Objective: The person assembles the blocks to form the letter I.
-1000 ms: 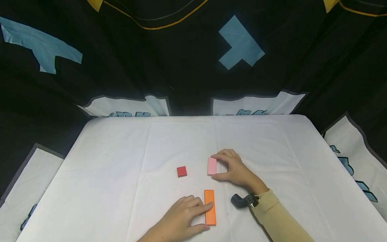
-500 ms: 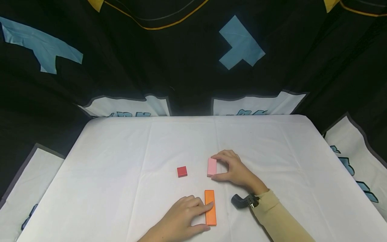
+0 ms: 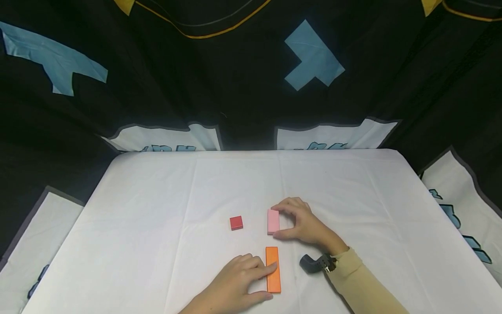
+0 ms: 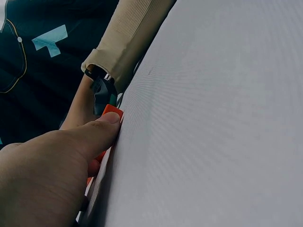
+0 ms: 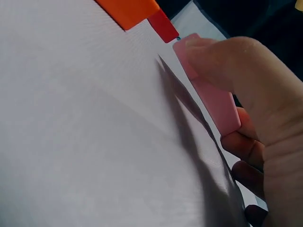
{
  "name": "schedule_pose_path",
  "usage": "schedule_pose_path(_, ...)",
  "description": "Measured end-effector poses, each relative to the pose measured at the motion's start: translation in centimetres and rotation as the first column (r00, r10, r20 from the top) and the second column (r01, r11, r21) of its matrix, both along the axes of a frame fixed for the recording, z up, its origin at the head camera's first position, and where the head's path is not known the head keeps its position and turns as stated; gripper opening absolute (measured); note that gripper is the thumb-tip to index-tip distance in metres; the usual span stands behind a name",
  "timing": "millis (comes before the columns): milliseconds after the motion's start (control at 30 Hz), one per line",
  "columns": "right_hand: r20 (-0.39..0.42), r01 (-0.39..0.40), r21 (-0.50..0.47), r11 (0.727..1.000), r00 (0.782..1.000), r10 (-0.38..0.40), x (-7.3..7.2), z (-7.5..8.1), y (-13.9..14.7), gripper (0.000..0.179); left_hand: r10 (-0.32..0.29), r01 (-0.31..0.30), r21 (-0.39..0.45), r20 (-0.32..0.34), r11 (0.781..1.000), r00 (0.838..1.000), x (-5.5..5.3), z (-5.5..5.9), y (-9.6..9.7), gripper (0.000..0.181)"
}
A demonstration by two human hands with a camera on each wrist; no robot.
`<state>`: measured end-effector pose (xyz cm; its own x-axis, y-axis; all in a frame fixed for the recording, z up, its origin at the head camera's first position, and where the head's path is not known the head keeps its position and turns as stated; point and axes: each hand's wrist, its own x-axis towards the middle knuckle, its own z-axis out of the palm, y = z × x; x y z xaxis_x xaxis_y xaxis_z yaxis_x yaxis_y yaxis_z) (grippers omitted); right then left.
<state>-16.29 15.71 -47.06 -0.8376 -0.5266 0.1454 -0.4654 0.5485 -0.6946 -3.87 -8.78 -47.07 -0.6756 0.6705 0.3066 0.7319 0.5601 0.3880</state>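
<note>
In the head view, my right hand (image 3: pixel 303 222) pinches a pink rectangular block (image 3: pixel 273 221) by its two ends, thumb at the near end and index finger at the far end. The right wrist view shows the thumb on the pink block (image 5: pixel 215 106); whether the block touches the cloth, I cannot tell. Nearer to me, a long orange block (image 3: pixel 273 282) lies lengthwise on the table. My left hand (image 3: pixel 237 281) grips it, index finger across its top and thumb at its near end. A small red block (image 3: pixel 236 223) lies left of the pink one, untouched.
A white cloth (image 3: pixel 137 226) with fold lines covers the table. Behind it hangs a dark curtain (image 3: pixel 235 87) with blue and yellow shapes. A dark curved device (image 3: pixel 311 264) is strapped to my right wrist, low over the cloth.
Over the last half second the pink block has come slightly toward me and a little left, together with my right hand. The left hand, orange block and red block stay in place.
</note>
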Motion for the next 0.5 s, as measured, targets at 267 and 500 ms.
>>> schedule_pose_path(267,0.052,-0.015,0.027,1.000,0.999,0.014,0.36,0.45,-0.16,0.061,-0.001,0.001,0.001,-0.007,1.000,1.000,-0.06,-0.07,-0.05,0.055)
schedule_pose_path(500,0.054,-0.037,0.047,0.998,0.998,0.034,0.33,0.51,-0.10,0.061,0.000,0.000,0.000,0.005,1.000,1.000,-0.04,-0.05,-0.04,0.056)
